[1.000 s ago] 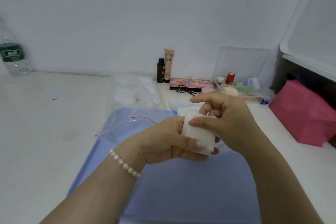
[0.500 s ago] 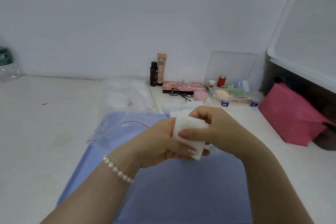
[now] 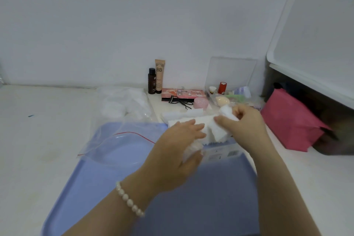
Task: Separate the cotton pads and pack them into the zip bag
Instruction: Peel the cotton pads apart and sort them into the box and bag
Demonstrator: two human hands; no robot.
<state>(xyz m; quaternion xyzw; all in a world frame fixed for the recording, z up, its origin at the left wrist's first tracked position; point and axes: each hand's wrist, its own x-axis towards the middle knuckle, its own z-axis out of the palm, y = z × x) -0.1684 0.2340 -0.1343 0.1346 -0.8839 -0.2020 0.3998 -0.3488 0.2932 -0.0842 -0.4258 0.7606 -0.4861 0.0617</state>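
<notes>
Above the blue tray point(image 3: 92, 182), right of the zip bag point(image 3: 122, 140), the left hand point(image 3: 178, 151) and right hand point(image 3: 243, 126) each pinch cotton pads point(image 3: 216, 132); peel slowly, gripping edges only.

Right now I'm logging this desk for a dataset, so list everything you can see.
cotton pads: blurred white bunch, count unclear, held between the hands
zip bag: one, clear with red seal, on the tray's far left
tray: one, pale blue, near centre
dark bottle: one, brown, by the wall
BB cream tube: one, beige, beside the bottle
clear organiser box: one, far right
pink pouch: one, right
pearl bracelet: one, left wrist
left hand: holds pads
right hand: pinches pads
</notes>
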